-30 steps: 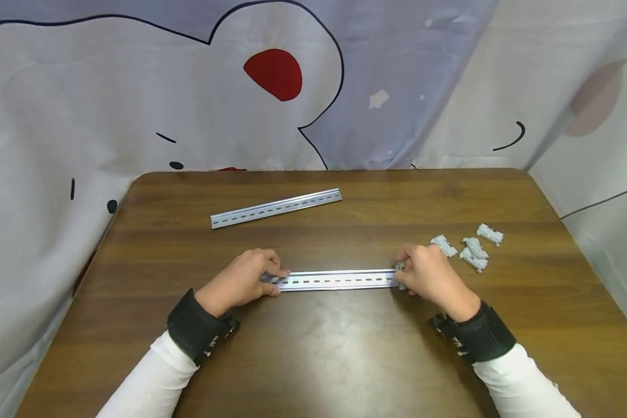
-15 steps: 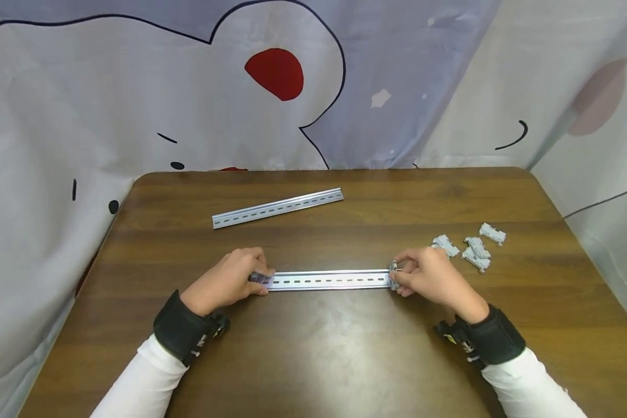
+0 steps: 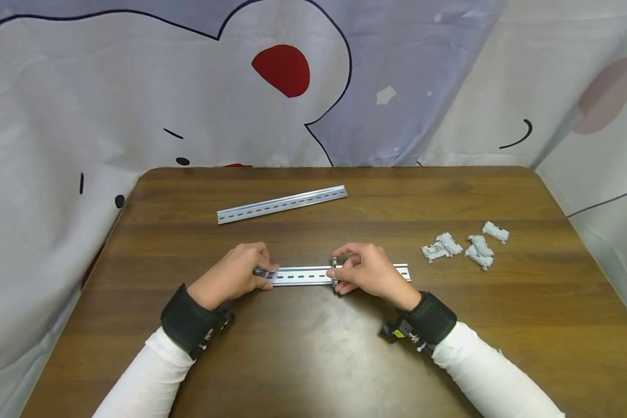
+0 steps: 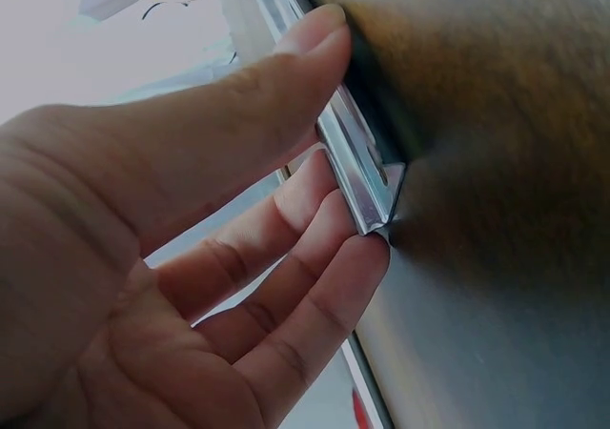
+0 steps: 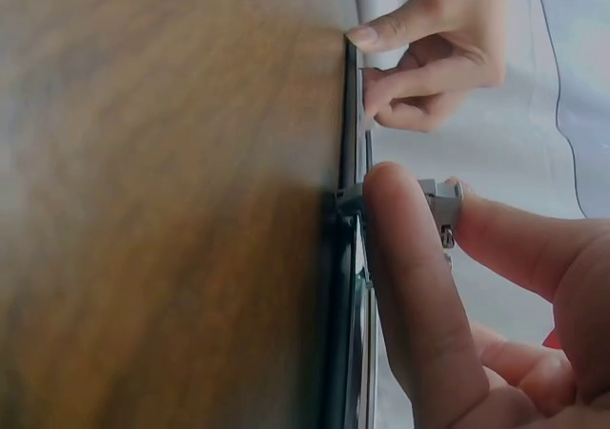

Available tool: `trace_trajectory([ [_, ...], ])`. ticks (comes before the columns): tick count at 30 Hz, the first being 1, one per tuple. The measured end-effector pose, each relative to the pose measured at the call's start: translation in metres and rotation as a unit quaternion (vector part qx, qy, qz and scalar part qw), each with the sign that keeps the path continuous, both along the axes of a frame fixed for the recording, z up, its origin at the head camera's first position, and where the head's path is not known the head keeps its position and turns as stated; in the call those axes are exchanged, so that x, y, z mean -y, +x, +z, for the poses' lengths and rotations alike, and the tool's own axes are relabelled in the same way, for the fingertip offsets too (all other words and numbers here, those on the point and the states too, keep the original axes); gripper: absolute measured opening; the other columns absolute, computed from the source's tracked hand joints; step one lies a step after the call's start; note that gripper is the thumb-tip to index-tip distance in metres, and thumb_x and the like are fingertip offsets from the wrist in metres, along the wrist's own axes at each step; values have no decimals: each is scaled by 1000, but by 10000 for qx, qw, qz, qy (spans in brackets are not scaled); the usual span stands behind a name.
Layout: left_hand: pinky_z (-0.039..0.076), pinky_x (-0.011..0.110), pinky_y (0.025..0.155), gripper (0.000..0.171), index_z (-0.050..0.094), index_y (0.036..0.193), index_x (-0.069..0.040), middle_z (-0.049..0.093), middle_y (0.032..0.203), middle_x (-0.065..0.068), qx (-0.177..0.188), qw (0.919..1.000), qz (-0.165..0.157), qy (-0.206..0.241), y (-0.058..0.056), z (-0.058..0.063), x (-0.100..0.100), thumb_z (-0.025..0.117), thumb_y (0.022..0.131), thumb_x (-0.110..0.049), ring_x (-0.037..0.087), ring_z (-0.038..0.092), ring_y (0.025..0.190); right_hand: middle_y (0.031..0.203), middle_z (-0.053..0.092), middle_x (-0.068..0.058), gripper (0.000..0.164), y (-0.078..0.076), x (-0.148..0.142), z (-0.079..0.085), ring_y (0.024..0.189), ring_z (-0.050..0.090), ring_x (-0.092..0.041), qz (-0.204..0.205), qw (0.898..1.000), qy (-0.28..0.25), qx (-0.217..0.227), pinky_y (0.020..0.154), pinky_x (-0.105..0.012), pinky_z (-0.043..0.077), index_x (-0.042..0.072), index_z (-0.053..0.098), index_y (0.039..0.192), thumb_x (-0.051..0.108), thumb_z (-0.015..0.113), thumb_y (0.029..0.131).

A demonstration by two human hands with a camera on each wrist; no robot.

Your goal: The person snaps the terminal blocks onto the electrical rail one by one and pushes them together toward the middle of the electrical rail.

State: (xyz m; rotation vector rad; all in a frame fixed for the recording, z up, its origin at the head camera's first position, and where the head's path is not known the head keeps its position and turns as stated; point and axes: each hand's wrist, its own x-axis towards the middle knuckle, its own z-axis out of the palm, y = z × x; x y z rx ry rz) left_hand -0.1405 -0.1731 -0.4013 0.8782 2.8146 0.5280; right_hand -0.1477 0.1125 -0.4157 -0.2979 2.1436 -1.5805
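A slotted metal DIN rail (image 3: 300, 276) lies lengthwise across the middle of the table. My left hand (image 3: 235, 276) grips its left end; in the left wrist view the thumb lies along one edge and the fingertips (image 4: 367, 253) press the other edge near the cut end. Partway along the rail, my right hand (image 3: 373, 273) pinches a small grey DIN-rail clip (image 5: 441, 200) between fingers and thumb. The clip sits across the rail, largely hidden by the fingers. To the right of this hand, the rail's other end emerges.
A second slotted rail (image 3: 282, 204) lies slightly slanted farther back. Several light grey clip-like pieces (image 3: 480, 245) are scattered at the right, some overlapping. Behind the wooden table (image 3: 313, 360) hangs a printed curtain (image 3: 397, 69).
My right hand has slid left along the rail with the clip, from the right end to partway along, uncovering that end and another grey piece. My left hand and the rail shifted slightly left earlier.
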Motion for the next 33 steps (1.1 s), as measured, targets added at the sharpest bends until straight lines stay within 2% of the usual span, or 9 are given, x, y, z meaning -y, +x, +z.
trace_trajectory([
  [9, 51, 36, 75, 40, 76, 112, -6, 66, 96, 9, 106, 9999, 67, -31, -1, 2, 1, 85, 75, -18, 23, 63, 87, 86, 73, -32, 43, -4, 9, -2, 62, 75, -25, 145, 9997, -48, 163, 62, -41, 61, -7, 61, 121, 9, 77, 84],
  [14, 51, 36, 74, 40, 76, 112, -5, 67, 96, 9, 136, 9999, 48, 37, -2, 1, 0, 85, 75, -17, 24, 63, 87, 83, 74, -30, 42, -2, 9, -1, 61, 75, -26, 141, 9998, 97, 41, 60, -40, 61, -7, 61, 120, 10, 76, 85],
  [19, 50, 35, 73, 40, 76, 111, -6, 66, 94, 8, 220, 9996, 143, 57, 0, -1, 0, 86, 74, -18, 22, 62, 85, 80, 74, -25, 49, -1, 3, 0, 59, 74, -25, 206, 9976, 512, -409, 56, -39, 60, -4, 57, 127, 23, 73, 89],
  [23, 50, 34, 73, 41, 76, 111, -7, 67, 95, 7, 279, 9994, 190, 80, 0, -2, 0, 86, 74, -19, 22, 62, 85, 80, 76, -21, 47, -2, -14, 4, 54, 72, -24, -9, 9886, 1087, -1042, 51, -37, 59, -2, 58, 127, 26, 69, 91],
  [25, 51, 34, 73, 40, 76, 111, -7, 67, 95, 7, 266, 9994, 168, 110, 0, -3, 0, 86, 74, -19, 21, 63, 85, 83, 77, -20, 43, -3, -27, 7, 54, 72, -23, -149, 9804, 1410, -1366, 49, -34, 58, -2, 60, 125, 25, 69, 92],
  [28, 51, 33, 73, 40, 76, 111, -7, 67, 95, 7, 270, 9994, 149, 152, -1, -3, 1, 86, 74, -19, 21, 63, 86, 85, 78, -16, 35, -5, -51, 9, 61, 73, -21, -375, 9558, 1995, -2128, 52, -30, 56, -2, 66, 117, 22, 70, 91],
  [30, 51, 32, 72, 40, 76, 112, -7, 67, 96, 6, 309, 9992, 147, 184, -1, -3, 1, 85, 75, -19, 21, 63, 86, 84, 78, -15, 30, -7, -69, 9, 65, 73, -21, -535, 9289, 2451, -2724, 56, -31, 55, -3, 69, 112, 17, 72, 89],
  [32, 51, 31, 72, 40, 76, 112, -7, 68, 96, 6, 338, 9991, 152, 188, -1, -2, 2, 85, 75, -18, 21, 63, 86, 82, 76, -14, 27, -9, -89, 10, 69, 71, -22, -678, 8965, 2909, -3273, 61, -34, 53, -3, 72, 107, 11, 75, 84],
  [33, 50, 31, 72, 40, 76, 112, -7, 68, 95, 6, 340, 9991, 156, 195, -2, -3, 2, 85, 75, -18, 21, 63, 86, 83, 75, -14, 27, -10, -100, 10, 71, 69, -24, -666, 8845, 3104, -3419, 63, -36, 52, -4, 72, 106, 7, 76, 83],
])
